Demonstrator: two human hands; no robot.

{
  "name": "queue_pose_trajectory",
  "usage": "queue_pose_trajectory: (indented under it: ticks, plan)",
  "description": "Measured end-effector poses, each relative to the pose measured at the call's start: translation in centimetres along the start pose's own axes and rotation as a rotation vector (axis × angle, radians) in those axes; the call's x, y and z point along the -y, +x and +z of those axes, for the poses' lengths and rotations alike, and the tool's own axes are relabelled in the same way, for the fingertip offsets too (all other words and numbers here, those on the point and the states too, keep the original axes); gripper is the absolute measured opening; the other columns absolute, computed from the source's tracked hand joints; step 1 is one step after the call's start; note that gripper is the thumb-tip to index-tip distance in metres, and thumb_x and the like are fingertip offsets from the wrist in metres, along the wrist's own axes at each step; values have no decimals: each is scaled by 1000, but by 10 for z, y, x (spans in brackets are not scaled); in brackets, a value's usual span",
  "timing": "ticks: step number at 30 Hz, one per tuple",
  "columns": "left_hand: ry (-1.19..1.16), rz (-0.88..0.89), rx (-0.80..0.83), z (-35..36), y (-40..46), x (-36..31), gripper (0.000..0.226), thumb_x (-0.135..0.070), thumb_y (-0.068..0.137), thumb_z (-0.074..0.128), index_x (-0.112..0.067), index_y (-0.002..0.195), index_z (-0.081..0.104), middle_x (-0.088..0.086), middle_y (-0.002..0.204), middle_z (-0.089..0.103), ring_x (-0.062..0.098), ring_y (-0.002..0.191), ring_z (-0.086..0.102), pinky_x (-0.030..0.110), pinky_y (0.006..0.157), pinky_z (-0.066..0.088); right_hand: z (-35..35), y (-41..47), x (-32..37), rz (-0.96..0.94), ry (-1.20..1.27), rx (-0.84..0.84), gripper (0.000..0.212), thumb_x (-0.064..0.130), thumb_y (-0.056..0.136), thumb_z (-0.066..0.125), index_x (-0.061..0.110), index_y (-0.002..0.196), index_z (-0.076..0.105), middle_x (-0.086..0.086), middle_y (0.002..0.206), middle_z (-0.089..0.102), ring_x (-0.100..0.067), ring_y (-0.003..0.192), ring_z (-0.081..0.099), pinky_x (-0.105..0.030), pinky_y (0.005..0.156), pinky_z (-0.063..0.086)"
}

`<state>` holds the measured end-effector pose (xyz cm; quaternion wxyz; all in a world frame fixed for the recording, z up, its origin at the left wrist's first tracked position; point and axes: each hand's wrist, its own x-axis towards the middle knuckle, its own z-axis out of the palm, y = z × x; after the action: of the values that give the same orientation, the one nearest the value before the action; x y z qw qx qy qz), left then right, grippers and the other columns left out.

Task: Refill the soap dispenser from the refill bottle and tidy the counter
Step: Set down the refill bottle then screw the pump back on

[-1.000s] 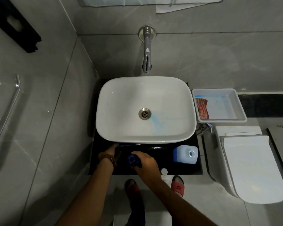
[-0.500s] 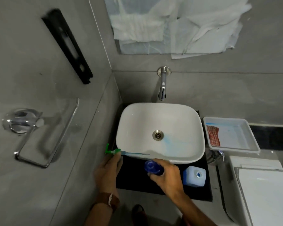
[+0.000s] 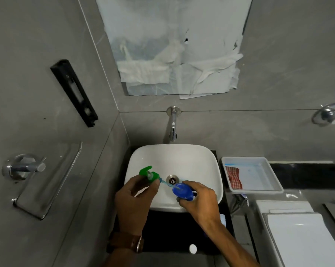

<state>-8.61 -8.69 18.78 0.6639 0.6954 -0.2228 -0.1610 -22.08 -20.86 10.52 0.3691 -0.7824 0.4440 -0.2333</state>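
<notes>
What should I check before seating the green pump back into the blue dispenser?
1. Left hand grips green pump: ok.
2. Right hand holds blue dispenser: ok.
3. Both held over the sink, so drips land in the basin: ok.
4. Dip tube tip reaches the dispenser mouth: ok.
5. Dispenser fill level: cannot tell.
6. White cap loose on the counter, refill bottle mostly hidden: not ok.

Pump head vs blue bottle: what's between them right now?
In the head view, only the pump's thin dip tube spans from the green pump head in the left hand to the blue bottle in the right hand, above the sink.
</notes>
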Motion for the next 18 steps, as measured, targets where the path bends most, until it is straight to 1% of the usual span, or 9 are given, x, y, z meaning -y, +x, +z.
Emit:
queue_pose_trajectory:
  ticks: [3, 5, 7, 10, 12, 13, 14, 16, 18]
  plan:
    - [19, 51, 48, 9, 1, 2, 27, -10, 72, 84, -17, 96, 75, -6, 88, 78, 9, 87, 73, 21, 71, 60, -8, 1, 6, -16, -22, -15, 48, 28, 69, 90, 32, 115, 76, 12, 102, 79, -10, 89, 71, -30, 90, 59]
    - [57, 83, 115, 13, 3, 7, 30, -12, 72, 84, -17, 100, 75, -5, 90, 78, 13, 90, 73, 24, 74, 60, -12, 0, 11, -43, -19, -24, 52, 28, 68, 91, 33, 118, 75, 13, 106, 78, -9, 92, 71, -31, 92, 59]
    - [144, 143, 197, 17, 5, 11, 33, -16, 73, 84, -22, 103, 75, -8, 94, 77, 14, 94, 72, 26, 79, 60, -14, 0, 16, -70, -20, -19, 55, 30, 69, 92, 32, 121, 74, 13, 110, 78, -10, 97, 71, -31, 95, 59]
    - [183, 201, 254, 22, 9, 10, 35, -16, 75, 83, -33, 104, 72, -15, 96, 76, 10, 97, 71, 21, 81, 58, -18, 0, 24, -89, -24, -1, 55, 34, 71, 91, 30, 123, 73, 10, 113, 78, -11, 100, 70, -34, 97, 59]
    - [200, 224, 285, 22, 15, 7, 38, -18, 77, 81, -38, 106, 68, -25, 96, 74, 4, 98, 70, 16, 82, 56, -20, 0, 29, -96, -23, 5, 53, 36, 72, 91, 30, 121, 74, 10, 113, 78, -12, 99, 70, -33, 96, 59]
    - [216, 234, 305, 22, 19, 7, 39, -19, 77, 81, -39, 108, 66, -30, 95, 72, 1, 99, 69, 15, 82, 55, -21, 0, 31, -95, -18, 10, 52, 36, 72, 91, 30, 121, 74, 10, 112, 78, -12, 99, 70, -33, 96, 59]
    - [232, 240, 325, 21, 22, 8, 40, -20, 77, 80, -37, 110, 65, -31, 96, 71, -2, 99, 69, 15, 83, 55, -23, 0, 32, -93, -13, 16, 51, 36, 72, 90, 30, 120, 74, 10, 112, 78, -12, 99, 70, -32, 96, 59]
    - [248, 243, 357, 19, 27, 12, 41, -20, 78, 81, -27, 116, 67, -20, 103, 71, -1, 100, 68, 19, 86, 57, -24, 0, 34, -85, -2, 27, 50, 34, 73, 90, 29, 120, 74, 9, 112, 78, -12, 99, 70, -32, 97, 58]
    - [255, 254, 370, 18, 29, 14, 43, -25, 78, 80, -20, 118, 68, -9, 107, 73, 2, 102, 68, 23, 88, 57, -26, 0, 36, -77, 5, 38, 50, 33, 74, 91, 28, 121, 74, 9, 113, 77, -12, 100, 69, -32, 99, 58]
